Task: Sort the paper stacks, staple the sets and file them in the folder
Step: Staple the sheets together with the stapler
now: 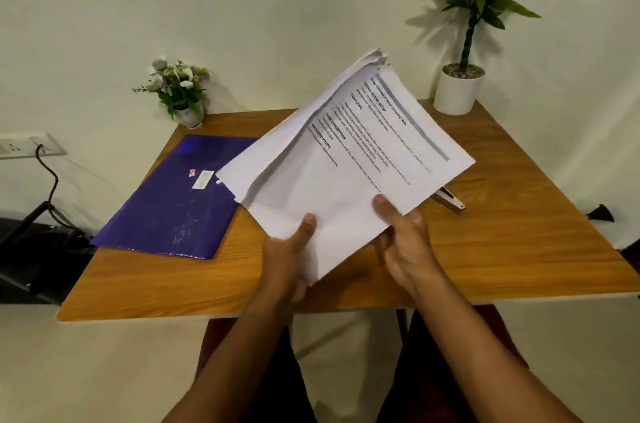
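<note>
A stack of white printed papers point(346, 159) is lifted above the wooden table point(519, 242), its sheets fanned apart along the left side. My left hand point(291, 249) grips the stack's near corner, thumb on top. My right hand point(405, 239) pinches the near right edge of the top sheet, thumb on the page. A purple folder point(173, 204) lies flat and closed on the table's left part. A stapler point(450, 199) lies on the table, mostly hidden behind the papers' right edge.
A small flower pot point(183, 93) stands at the table's back left corner and a tall plant in a white pot point(459, 86) at the back right. A wall socket with a black cable point(34, 145) is to the left.
</note>
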### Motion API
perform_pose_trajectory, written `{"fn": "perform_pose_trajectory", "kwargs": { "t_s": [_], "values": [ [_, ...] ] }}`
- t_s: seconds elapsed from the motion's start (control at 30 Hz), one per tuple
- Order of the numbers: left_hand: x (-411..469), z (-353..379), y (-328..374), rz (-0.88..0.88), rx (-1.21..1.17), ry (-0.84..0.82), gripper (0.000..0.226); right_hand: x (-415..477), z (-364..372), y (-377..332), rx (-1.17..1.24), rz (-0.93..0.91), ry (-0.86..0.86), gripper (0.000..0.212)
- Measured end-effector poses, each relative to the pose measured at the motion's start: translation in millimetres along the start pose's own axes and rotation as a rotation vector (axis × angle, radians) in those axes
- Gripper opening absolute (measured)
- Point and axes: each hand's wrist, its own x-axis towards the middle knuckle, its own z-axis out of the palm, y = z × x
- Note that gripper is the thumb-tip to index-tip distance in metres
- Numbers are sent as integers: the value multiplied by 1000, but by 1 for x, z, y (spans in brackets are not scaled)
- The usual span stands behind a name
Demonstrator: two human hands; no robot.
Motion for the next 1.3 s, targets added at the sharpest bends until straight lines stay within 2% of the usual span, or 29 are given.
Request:
{"fn": "perform_pose_trajectory", "kwargs": {
  "t_s": [0.13,0.27,0.37,0.43,0.5,0.57,0.73,0.8,0.93,1.13,1.3],
  "values": [
    [-15,21,-17,-69,-19,24,73,-3,26,1,22,4,23,42],
    [-2,5,11,-34,-41,69,50,2,13,-20,-85,-46,-29,44],
    [13,-15,49,135,151,96,39,5,-2,-38,-169,-83,-95,45],
    [21,-24,71,221,336,22,43,5,-9,-46,-244,-79,-137,42],
    [26,-24,84,235,509,-107,45,6,-14,-51,-277,-59,-186,41],
    [26,-18,90,243,584,-229,44,7,-15,-55,-280,-38,-219,40],
    [22,7,98,233,381,-414,42,13,-13,-59,-337,-56,-207,36],
    [16,16,96,299,451,-378,48,15,-12,-60,-388,-62,-168,31],
    [19,24,80,403,579,-236,45,20,-10,-62,-519,-86,-120,21],
    [20,19,73,406,496,-237,32,22,-11,-63,-495,-141,-110,26],
    [6,25,73,517,425,-128,34,19,-7,-62,-504,-270,-87,22]
  ]
}}
